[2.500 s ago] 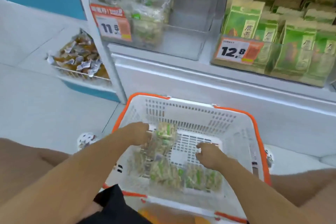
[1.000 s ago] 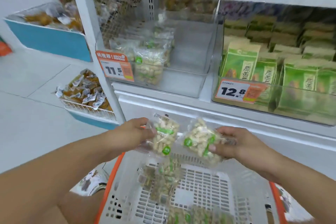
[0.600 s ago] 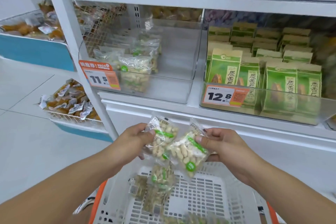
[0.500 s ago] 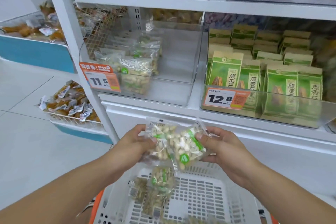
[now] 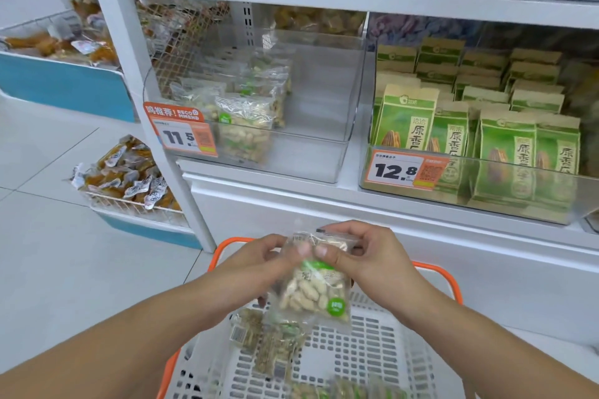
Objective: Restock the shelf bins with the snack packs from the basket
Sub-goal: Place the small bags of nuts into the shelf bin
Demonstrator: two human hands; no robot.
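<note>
Clear peanut packs [image 5: 316, 288] with green labels hang stacked together above the white basket with the orange rim [image 5: 434, 272]. My left hand [image 5: 259, 264] and my right hand [image 5: 363, 256] both pinch the packs' top edge, thumbs almost touching. More packs [image 5: 272, 343] lie in the basket below. Straight ahead, the clear shelf bin [image 5: 317, 155] with the 11.5 price tag [image 5: 183, 136] holds like packs [image 5: 246, 120] in its left half; its right half is bare.
A neighbouring clear bin [image 5: 518, 194], tagged 12.8, is filled with green paper bags. A white shelf post [image 5: 136, 81] stands to the left. Beyond it are blue-fronted wire racks [image 5: 129, 201] of orange snacks, with white floor tiles left of the basket.
Both hands lifted a pack each out of the basket, then brought them together; the two packs, side by side half a second ago, now overlap in one stack.
</note>
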